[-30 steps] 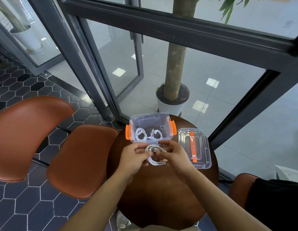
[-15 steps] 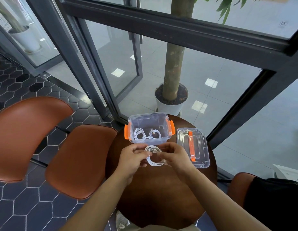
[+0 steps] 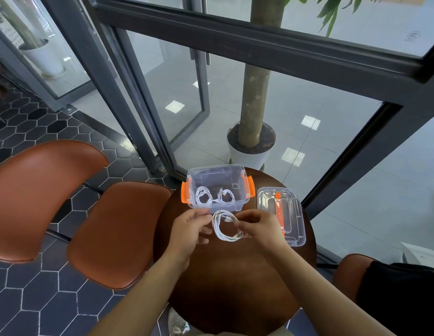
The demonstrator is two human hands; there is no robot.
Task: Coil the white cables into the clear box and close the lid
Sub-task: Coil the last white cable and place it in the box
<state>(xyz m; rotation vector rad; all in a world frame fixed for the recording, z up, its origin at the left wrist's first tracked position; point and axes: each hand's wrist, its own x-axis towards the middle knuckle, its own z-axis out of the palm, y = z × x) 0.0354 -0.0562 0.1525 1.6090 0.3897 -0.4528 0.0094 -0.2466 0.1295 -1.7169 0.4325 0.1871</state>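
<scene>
A clear box (image 3: 239,170) with orange side latches stands open at the far side of the round brown table (image 3: 235,282). Two coiled white cables (image 3: 202,194) lie on its floor. Its clear lid (image 3: 297,229), with an orange handle, lies on the table to the right of the box. Just in front of the box, a third white cable (image 3: 224,226) is looped into a coil between my hands. My left hand (image 3: 189,229) pinches the coil's left side and my right hand (image 3: 259,229) grips its right side.
Two brown leather seats (image 3: 119,234) stand left of the table, and a black bag (image 3: 402,294) sits on a seat at the right. Behind the table are dark window frames and a potted tree trunk (image 3: 251,151). Dark hexagon tiles cover the floor.
The coil between my hands has opened into a wider, rounder loop, and my hands have drawn slightly apart. The view has shifted a little; the box and lid stay put.
</scene>
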